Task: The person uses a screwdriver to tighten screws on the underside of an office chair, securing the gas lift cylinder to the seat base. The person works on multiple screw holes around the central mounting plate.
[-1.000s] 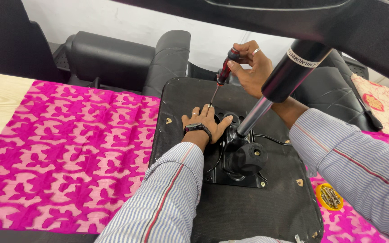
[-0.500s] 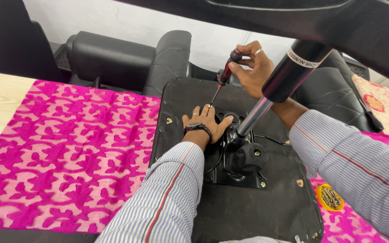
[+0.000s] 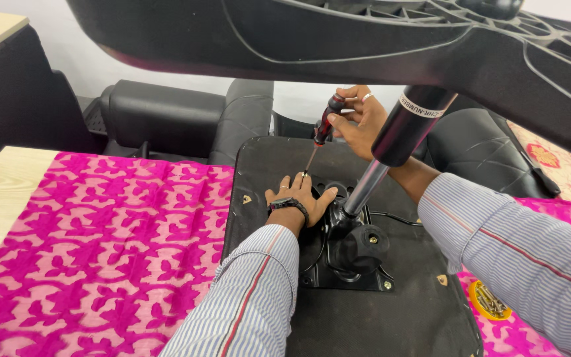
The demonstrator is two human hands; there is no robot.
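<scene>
Pink patterned cloth covers the worktop, where the upturned chair seat base sits at its right end, left hand flat beside the mechanism plate, right hand clamped on the screwdriver, unchanged from a second ago.

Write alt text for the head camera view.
A right hand holds a red-and-black screwdriver tip-down, while the left hand rests flat on the mechanism plate under an upturned black chair seat. The seat lies on a pink patterned cloth.
</scene>
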